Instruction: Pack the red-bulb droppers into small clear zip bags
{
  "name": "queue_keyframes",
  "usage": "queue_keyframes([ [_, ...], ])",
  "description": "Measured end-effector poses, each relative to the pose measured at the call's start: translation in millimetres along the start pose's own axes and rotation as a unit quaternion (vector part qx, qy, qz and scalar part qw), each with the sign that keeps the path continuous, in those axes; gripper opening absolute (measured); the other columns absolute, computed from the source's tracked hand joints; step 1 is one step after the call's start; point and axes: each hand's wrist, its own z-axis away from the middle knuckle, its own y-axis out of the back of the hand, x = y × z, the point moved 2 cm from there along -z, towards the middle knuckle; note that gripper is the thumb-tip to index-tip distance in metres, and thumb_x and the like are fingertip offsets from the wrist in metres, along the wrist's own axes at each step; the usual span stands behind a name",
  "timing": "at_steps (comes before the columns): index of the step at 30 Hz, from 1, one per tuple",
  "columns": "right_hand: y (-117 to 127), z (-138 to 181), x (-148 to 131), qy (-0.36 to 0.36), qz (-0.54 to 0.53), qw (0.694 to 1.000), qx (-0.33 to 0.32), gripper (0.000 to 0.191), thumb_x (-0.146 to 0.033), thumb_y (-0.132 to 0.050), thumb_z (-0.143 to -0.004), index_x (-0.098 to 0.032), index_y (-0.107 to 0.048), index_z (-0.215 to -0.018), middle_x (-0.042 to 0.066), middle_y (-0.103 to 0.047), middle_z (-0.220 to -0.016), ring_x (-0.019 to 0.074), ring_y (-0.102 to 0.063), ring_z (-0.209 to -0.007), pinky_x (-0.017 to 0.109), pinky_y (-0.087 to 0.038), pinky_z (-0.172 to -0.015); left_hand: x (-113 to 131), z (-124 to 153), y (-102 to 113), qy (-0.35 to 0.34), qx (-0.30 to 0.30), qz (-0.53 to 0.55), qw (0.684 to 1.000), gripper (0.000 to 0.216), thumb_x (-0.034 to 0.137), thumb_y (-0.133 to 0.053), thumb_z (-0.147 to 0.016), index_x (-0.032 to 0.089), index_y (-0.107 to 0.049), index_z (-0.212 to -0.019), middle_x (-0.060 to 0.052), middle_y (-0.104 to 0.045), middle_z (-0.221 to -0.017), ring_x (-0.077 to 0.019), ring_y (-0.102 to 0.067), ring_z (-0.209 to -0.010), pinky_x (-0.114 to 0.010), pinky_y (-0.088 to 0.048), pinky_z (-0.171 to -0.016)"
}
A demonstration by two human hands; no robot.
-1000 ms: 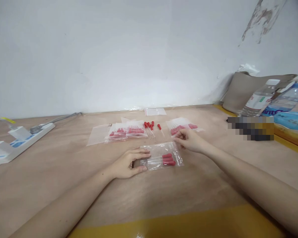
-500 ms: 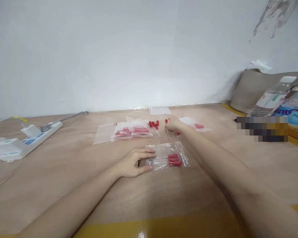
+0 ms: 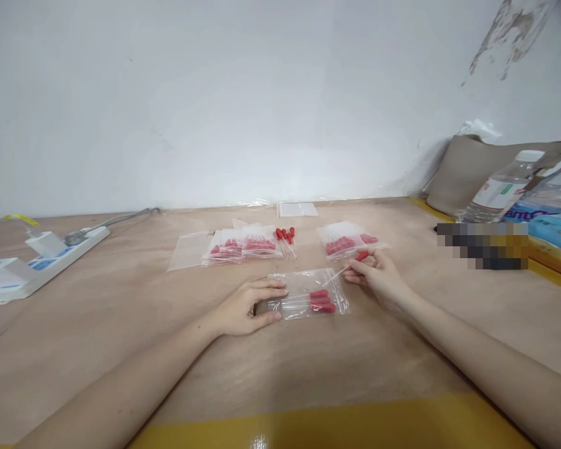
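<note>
While my left hand (image 3: 250,305) rests with thumb and fingers apart on the left end of a clear bag (image 3: 341,292), its fingertips seem to work as a weight, so that the thin film does not slide on the table (image 3: 238,374). My right hand (image 3: 378,274) is pinched together on a dropper (image 3: 362,255) at its red bulb; I suppose this thicker part gives a surer hold than the slim stem. From this grip the stem slants down to the left, and its tip is over the zip end of the bag; whether it is inside or only above, I cannot tell. Between my hands, bagged droppers (image 3: 321,302) lie side by side, bulbs toward the right grip, probably because lengthwise they fit best. Just beyond that grip lies a filled packet (image 3: 340,244). Farther beyond and to its left, loose droppers (image 3: 286,234) point their stems toward me, perhaps for easy reach. Beyond my left hand, stacked packets (image 3: 259,244) overlap, which seems to save space
</note>
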Motion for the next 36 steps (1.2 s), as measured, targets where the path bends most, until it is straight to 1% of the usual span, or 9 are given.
queue_keyframes([
  [4,-10,9,9,-0.062,-0.063,0.995,-0.035,0.023,-0.02,-0.063,-0.069,-0.02,-0.046,-0.086,-0.001,-0.06,-0.064,0.0109,-0.061,-0.057,0.025,-0.054,-0.062,1,0,0,0.005,0.003,-0.007,1.0,0.05,0.035,-0.057,-0.082,0.022,-0.044,-0.128,-0.007,-0.049,-0.128,-0.0225,-0.043,-0.119,-0.04,-0.033,-0.101],
  [8,-11,14,11,-0.027,-0.056,0.995,-0.072,0.024,-0.027,-0.07,-0.063,-0.018,-0.054,-0.079,-0.002,-0.061,-0.071,0.0079,-0.059,-0.061,0.024,-0.052,-0.067,1,0,0,0.009,-0.002,-0.012,1.0,0.053,0.036,-0.056,-0.082,0.022,-0.039,-0.131,-0.007,-0.045,-0.131,-0.0227,-0.041,-0.121,-0.04,-0.033,-0.102],
  [13,-14,16,12,-0.033,0.068,0.986,-0.146,0.034,-0.031,-0.074,-0.056,-0.015,-0.058,-0.081,-0.001,-0.062,-0.068,0.0054,-0.052,-0.052,0.019,-0.044,-0.05,1,0,0,0.006,0.002,-0.014,1.0,0.053,0.036,-0.055,-0.082,0.023,-0.038,-0.131,-0.006,-0.046,-0.13,-0.0228,-0.042,-0.12,-0.041,-0.034,-0.101],
  [16,-18,18,11,-0.032,0.127,0.982,-0.136,0.036,-0.034,-0.074,-0.053,-0.016,-0.054,-0.076,-0.005,-0.057,-0.054,0.005,-0.045,-0.04,0.018,-0.035,-0.038,1,0,0,0.005,0.002,-0.017,1.0,0.053,0.036,-0.055,-0.083,0.023,-0.038,-0.131,-0.007,-0.046,-0.13,-0.0232,-0.042,-0.12,-0.042,-0.033,-0.101],
  [19,-24,19,11,-0.021,0.137,0.982,-0.125,0.034,-0.036,-0.075,-0.051,-0.017,-0.052,-0.069,-0.005,-0.055,-0.05,0.0055,-0.044,-0.037,0.018,-0.032,-0.036,1,0,0,0.005,-0.001,-0.021,1.0,0.052,0.037,-0.054,-0.083,0.023,-0.039,-0.131,-0.007,-0.046,-0.13,-0.0237,-0.041,-0.12,-0.043,-0.033,-0.101],
  [25,-32,21,12,-0.026,0.114,0.976,-0.183,0.031,-0.04,-0.068,-0.059,-0.014,-0.06,-0.075,0.0,-0.062,-0.059,0.0087,-0.052,-0.046,0.019,-0.037,-0.041,1,0,0,0.01,-0.001,-0.026,1.0,0.052,0.036,-0.054,-0.083,0.023,-0.039,-0.131,-0.007,-0.045,-0.131,-0.0235,-0.04,-0.121,-0.041,-0.033,-0.101],
  [31,-20,12,5,-0.046,0.193,0.957,-0.209,0.029,-0.036,-0.058,-0.069,-0.015,-0.06,-0.088,-0.007,-0.045,-0.038,0.0063,-0.04,-0.034,0.018,-0.032,-0.036,1,-1,0,0.006,-0.005,-0.02,1.0,0.05,0.035,-0.054,-0.083,0.023,-0.041,-0.13,-0.007,-0.047,-0.13,-0.0223,-0.041,-0.12,-0.04,-0.032,-0.102],
  [33,-19,1,-2,0.001,0.247,0.954,-0.172,0.023,-0.032,-0.059,-0.068,-0.015,-0.059,-0.082,-0.005,-0.049,-0.043,0.0076,-0.043,-0.037,0.02,-0.034,-0.039,1,-1,0,0.003,-0.005,-0.019,1.0,0.047,0.034,-0.055,-0.083,0.024,-0.044,-0.128,-0.006,-0.047,-0.129,-0.0226,-0.042,-0.12,-0.04,-0.032,-0.102],
  [36,-33,-19,-18,0.146,0.338,0.924,-0.104,0.01,-0.025,-0.059,-0.066,-0.016,-0.057,-0.069,-0.001,-0.058,-0.058,0.0098,-0.05,-0.05,0.022,-0.04,-0.049,2,-2,1,0.006,-0.005,-0.016,1.0,0.046,0.034,-0.055,-0.082,0.025,-0.046,-0.127,-0.006,-0.048,-0.129,-0.023,-0.042,-0.12,-0.041,-0.033,-0.101],
])
